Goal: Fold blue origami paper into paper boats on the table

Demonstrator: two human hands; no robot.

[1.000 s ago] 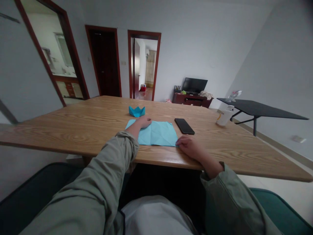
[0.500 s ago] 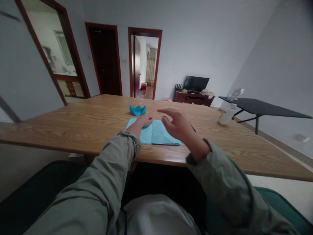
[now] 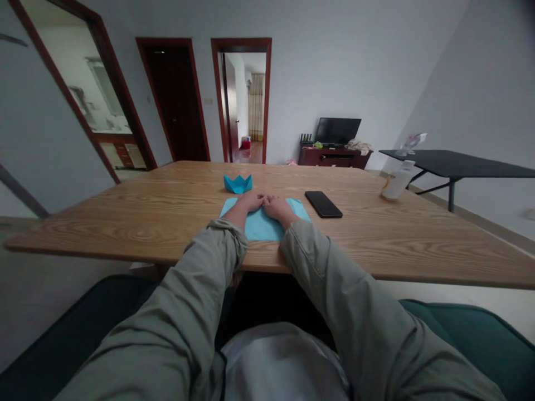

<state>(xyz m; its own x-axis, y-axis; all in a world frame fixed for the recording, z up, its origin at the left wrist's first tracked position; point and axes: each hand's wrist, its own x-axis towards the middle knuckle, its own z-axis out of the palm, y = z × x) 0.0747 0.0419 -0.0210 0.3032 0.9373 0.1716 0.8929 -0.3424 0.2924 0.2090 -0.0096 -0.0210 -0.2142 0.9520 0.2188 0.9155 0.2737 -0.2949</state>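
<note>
A light blue sheet of paper (image 3: 265,227) with creases lies flat near the front edge of the wooden table. My left hand (image 3: 252,200) rests on its upper part, its fingers bent toward the middle. Beside it, my right hand (image 3: 276,208) is on the paper too, fingers curled, the two hands' fingertips meeting or nearly so. Whether either hand pinches the paper is too small to tell. Just beyond the sheet, to the left, stands a folded darker blue paper piece (image 3: 238,184) with pointed tips.
A black phone (image 3: 323,204) lies right of the paper on the table (image 3: 167,206). Farther right stands a whitish plastic bottle (image 3: 397,181). Behind are a black folding table (image 3: 460,163) and a television (image 3: 338,131) on a cabinet. Green chairs flank my lap.
My right hand has come down and left from above the paper's right side to beside my left hand. The phone, mostly hidden before, now shows. The view has shifted slightly.
</note>
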